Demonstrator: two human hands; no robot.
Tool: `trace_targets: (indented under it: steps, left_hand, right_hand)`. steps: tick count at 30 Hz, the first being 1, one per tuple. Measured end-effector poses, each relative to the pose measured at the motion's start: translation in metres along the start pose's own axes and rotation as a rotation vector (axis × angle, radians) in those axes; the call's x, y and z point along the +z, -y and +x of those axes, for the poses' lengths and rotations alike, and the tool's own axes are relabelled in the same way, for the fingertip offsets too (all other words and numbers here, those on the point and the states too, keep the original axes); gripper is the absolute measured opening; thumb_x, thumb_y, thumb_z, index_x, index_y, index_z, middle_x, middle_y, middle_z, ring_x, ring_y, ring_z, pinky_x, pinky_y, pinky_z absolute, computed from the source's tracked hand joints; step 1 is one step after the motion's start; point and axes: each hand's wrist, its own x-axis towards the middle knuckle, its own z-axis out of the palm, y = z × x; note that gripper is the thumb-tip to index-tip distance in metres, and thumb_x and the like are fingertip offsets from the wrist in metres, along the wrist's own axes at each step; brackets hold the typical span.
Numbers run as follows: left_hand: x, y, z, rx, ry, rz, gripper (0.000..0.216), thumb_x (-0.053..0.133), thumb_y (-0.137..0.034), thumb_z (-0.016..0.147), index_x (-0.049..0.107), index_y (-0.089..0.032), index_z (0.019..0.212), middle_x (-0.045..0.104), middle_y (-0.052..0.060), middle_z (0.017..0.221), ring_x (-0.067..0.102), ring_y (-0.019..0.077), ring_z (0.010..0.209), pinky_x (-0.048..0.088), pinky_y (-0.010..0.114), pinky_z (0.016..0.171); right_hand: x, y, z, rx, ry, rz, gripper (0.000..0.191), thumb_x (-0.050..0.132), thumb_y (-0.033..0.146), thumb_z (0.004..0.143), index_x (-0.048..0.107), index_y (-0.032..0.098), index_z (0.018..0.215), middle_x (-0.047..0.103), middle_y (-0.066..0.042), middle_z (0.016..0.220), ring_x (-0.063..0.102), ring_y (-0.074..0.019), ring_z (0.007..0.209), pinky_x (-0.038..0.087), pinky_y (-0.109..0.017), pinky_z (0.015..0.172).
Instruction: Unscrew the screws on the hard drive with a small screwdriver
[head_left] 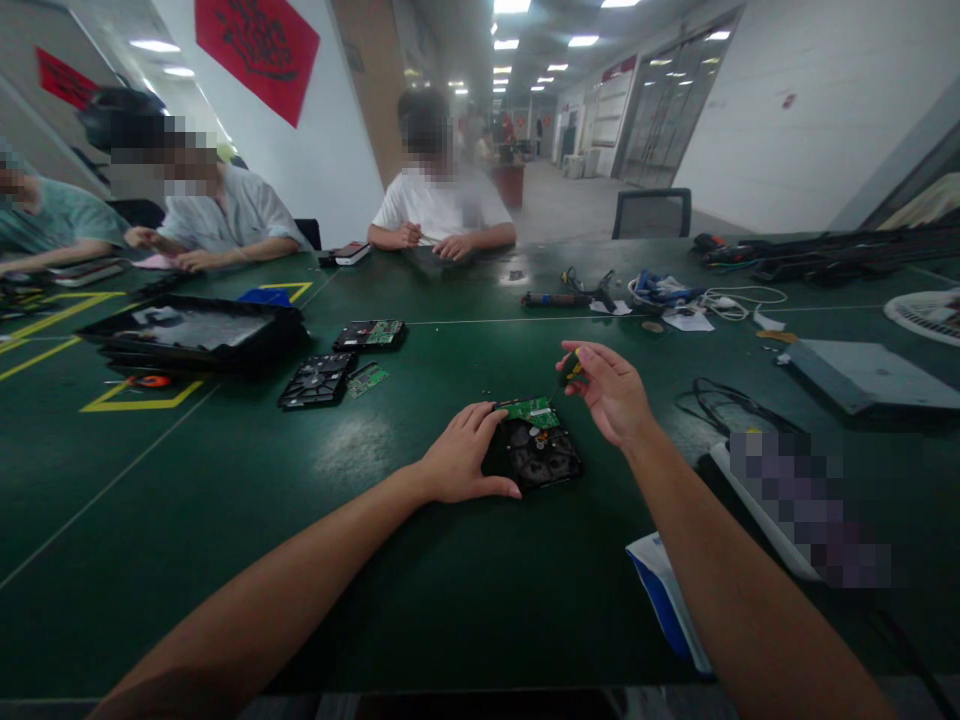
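Observation:
A black hard drive [541, 452] lies on the green table [420, 560] with its green circuit board [531, 410] facing up. My left hand [463, 455] grips the drive's left side, fingers curled over its edge. My right hand [609, 388] is closed round a small screwdriver [571, 369] with a black and yellow-green handle, its tip pointing down at the circuit board's right end.
Two more drives [318, 380] [371, 334] and a loose green board [367, 379] lie to the left, beside a black tray [196, 335]. Cables and tools [660, 292] sit further back. A blue-and-white item [664, 598] lies near my right forearm. Three people sit along the far and left sides.

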Motion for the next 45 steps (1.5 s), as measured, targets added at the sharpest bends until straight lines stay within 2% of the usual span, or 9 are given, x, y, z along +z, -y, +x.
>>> trace_targets:
  steps: [5,9,15,20,24,33,38,42,45]
  left_hand:
    - [0.0003,0.0005,0.0004,0.003,0.004,0.003,0.126,0.067,-0.095,0.071,0.032,-0.016,0.162,0.037,0.024,0.165,0.031,0.0459,0.155,0.030,0.064,0.127]
    - [0.0001,0.0006,0.0007,0.008,0.000,-0.004,0.125,0.068,-0.094,0.071,0.032,-0.017,0.162,0.037,0.024,0.164,0.032,0.0457,0.154,0.030,0.064,0.127]
    - [0.0000,0.0004,0.0003,0.001,-0.010,-0.032,0.124,0.070,-0.093,0.070,0.032,-0.019,0.162,0.037,0.023,0.164,0.031,0.0463,0.155,0.031,0.065,0.125]
    - [0.0006,-0.0007,0.0006,-0.002,-0.012,-0.026,0.124,0.071,-0.093,0.070,0.033,-0.018,0.162,0.038,0.023,0.164,0.032,0.0462,0.154,0.030,0.065,0.126]
    - [-0.0002,-0.0018,0.0006,-0.005,-0.003,-0.006,0.125,0.069,-0.094,0.070,0.032,-0.017,0.162,0.038,0.024,0.164,0.032,0.0459,0.154,0.030,0.064,0.126]
    - [-0.0008,-0.0014,0.0004,-0.006,0.002,-0.008,0.126,0.069,-0.094,0.070,0.033,-0.015,0.161,0.037,0.025,0.164,0.032,0.0459,0.154,0.030,0.063,0.127]
    - [-0.0003,-0.0005,0.0006,0.003,-0.002,-0.022,0.125,0.070,-0.093,0.070,0.032,-0.018,0.162,0.037,0.024,0.165,0.031,0.0462,0.155,0.029,0.065,0.126]
    - [0.0001,0.0004,0.0006,-0.002,0.000,-0.033,0.124,0.071,-0.092,0.070,0.031,-0.020,0.163,0.036,0.022,0.166,0.030,0.0468,0.155,0.029,0.067,0.125]
    - [-0.0001,0.0005,0.0006,-0.003,0.003,-0.031,0.125,0.070,-0.093,0.070,0.031,-0.019,0.163,0.036,0.023,0.166,0.030,0.0464,0.155,0.030,0.065,0.126]
  right_hand:
    - [0.0002,0.0006,-0.0002,-0.039,-0.007,-0.027,0.019,0.083,0.041,0.085,0.078,0.025,0.094,0.075,-0.003,0.092,0.069,-0.0154,0.087,0.054,-0.022,0.059]
    - [-0.0003,-0.0004,-0.0002,-0.025,0.020,0.004,0.023,0.083,0.043,0.086,0.070,0.024,0.092,0.078,-0.004,0.099,0.075,-0.0189,0.093,0.057,-0.023,0.059]
    - [-0.0029,-0.0035,0.0026,0.016,0.027,0.081,0.035,0.069,0.059,0.093,0.072,0.024,0.097,0.077,-0.004,0.093,0.075,-0.0203,0.089,0.063,-0.029,0.063]
    - [-0.0003,-0.0017,0.0008,0.001,0.016,0.012,0.028,0.078,0.049,0.089,0.078,0.027,0.107,0.075,-0.003,0.098,0.071,-0.0193,0.093,0.063,-0.027,0.061]
    - [0.0018,-0.0002,-0.0006,-0.014,-0.022,-0.023,0.024,0.081,0.045,0.086,0.080,0.027,0.101,0.074,-0.003,0.105,0.067,-0.0166,0.091,0.061,-0.025,0.062]
    - [-0.0003,0.0008,-0.0008,0.004,0.028,0.038,0.026,0.079,0.047,0.088,0.064,0.027,0.097,0.077,-0.002,0.099,0.073,-0.0201,0.096,0.062,-0.028,0.066]
    - [0.0001,0.0001,0.0005,-0.003,0.055,0.023,0.029,0.072,0.053,0.092,0.073,0.030,0.110,0.072,-0.001,0.093,0.069,-0.0177,0.091,0.063,-0.029,0.070]
    - [0.0006,-0.0004,0.0014,0.022,0.052,0.048,0.039,0.062,0.063,0.095,0.076,0.029,0.109,0.070,-0.003,0.093,0.068,-0.0194,0.092,0.064,-0.032,0.072]
    - [0.0011,-0.0003,0.0009,-0.002,0.030,0.020,0.031,0.070,0.057,0.092,0.075,0.028,0.102,0.071,-0.003,0.094,0.068,-0.0194,0.093,0.064,-0.031,0.069]
